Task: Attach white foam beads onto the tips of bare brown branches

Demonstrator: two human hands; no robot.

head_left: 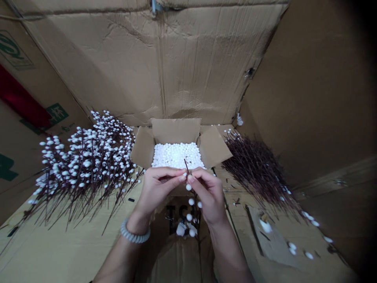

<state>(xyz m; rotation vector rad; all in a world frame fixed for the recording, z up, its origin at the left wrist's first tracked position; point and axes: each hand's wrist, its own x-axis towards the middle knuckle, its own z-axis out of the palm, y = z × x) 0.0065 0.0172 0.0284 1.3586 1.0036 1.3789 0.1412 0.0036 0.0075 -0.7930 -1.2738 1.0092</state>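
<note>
My left hand [157,184] and my right hand [207,192] meet in front of me, fingers pinched together. Between them they hold a thin dark twig [193,204] with several white foam balls stuck along it. The twig's bare tip pokes up above my fingertips, and my left fingers pinch a white ball [184,176] at that tip. Just beyond my hands an open cardboard box [176,131] holds many loose white foam balls [176,154]. A pale beaded bracelet [134,235] circles my left wrist.
A heap of dark twigs covered in white balls [85,165] lies at the left. A heap of bare dark twigs [256,165] lies at the right. Several loose white balls [294,247] dot the cardboard floor at the right. Cardboard walls [188,59] stand around.
</note>
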